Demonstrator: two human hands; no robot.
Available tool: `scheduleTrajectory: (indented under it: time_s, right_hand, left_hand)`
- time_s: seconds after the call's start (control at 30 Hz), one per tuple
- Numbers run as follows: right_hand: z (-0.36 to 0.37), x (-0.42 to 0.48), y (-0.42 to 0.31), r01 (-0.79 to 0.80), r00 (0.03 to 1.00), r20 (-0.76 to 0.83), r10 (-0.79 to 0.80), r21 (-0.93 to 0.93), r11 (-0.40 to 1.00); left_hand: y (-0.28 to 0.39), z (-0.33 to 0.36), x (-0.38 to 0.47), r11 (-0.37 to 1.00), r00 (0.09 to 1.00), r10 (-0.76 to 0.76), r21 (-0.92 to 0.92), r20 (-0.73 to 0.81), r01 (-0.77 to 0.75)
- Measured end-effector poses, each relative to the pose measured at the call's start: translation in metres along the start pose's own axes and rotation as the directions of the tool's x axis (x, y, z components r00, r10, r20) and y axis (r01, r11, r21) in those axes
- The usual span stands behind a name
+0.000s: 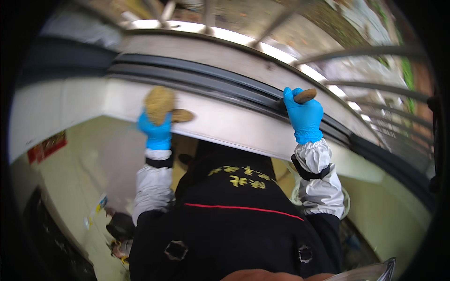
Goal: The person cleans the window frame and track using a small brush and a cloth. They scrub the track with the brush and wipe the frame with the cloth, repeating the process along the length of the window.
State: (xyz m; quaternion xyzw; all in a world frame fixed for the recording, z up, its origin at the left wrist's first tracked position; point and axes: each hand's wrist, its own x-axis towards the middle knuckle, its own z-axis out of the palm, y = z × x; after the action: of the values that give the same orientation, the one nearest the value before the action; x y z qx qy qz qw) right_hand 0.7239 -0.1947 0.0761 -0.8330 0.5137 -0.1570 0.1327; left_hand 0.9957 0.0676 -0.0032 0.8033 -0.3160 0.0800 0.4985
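Observation:
My left hand [156,131], in a blue disposable glove, is closed around a bunched tan cloth or sponge [160,102]; motion blur hides which. A brownish piece [182,115] sticks out to the right of that hand; whether it belongs to the bundle I cannot tell. Both are over the white window sill [225,121]. Also gloved in blue, my right hand [305,117] grips a tool by its wooden handle [306,95]. The tool's dark end [280,104] is at the dark grey sliding-window track [211,82], its tip partly hidden.
Beyond the track are a pale outer ledge [218,51] and metal guard bars [277,24]. A dark window frame [66,58] stands at the left. Below the sill, a pale plastic stool or chair [346,200] shows by my right forearm. Several blurred items [121,228] lie at lower left.

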Motion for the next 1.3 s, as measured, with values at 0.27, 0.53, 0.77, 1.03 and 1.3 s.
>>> scheduleTrajectory:
  time_s: [0.27,0.53,0.77,1.03,1.3]
  right_hand:
    - [0.095,0.058,-0.258,0.135,0.863,0.416,-0.286,0.356,0.925]
    - [0.167,0.088,-0.376,0.333,0.859,0.198,-0.473,0.486,0.808]
    - [0.102,0.146,-0.321,0.591,0.589,0.714,-0.379,-0.060,0.804]
    - [0.167,0.098,-0.387,0.411,0.788,0.222,-0.574,0.505,0.759]
    - [0.145,0.119,-0.383,0.547,0.634,0.517,-0.575,0.225,0.806]
  left_hand:
    - [-0.003,-0.004,0.012,0.993,0.993,0.049,-0.113,0.112,-0.036]
    - [-0.007,-0.007,0.008,0.991,0.989,0.128,0.027,0.070,-0.130]
    - [-0.006,-0.005,0.008,0.995,0.993,0.097,0.027,0.065,-0.099]
    - [-0.005,-0.010,0.010,0.994,0.993,0.096,0.040,0.074,-0.100]
    - [-0.002,-0.009,0.012,0.995,0.993,0.101,-0.015,0.054,-0.100]
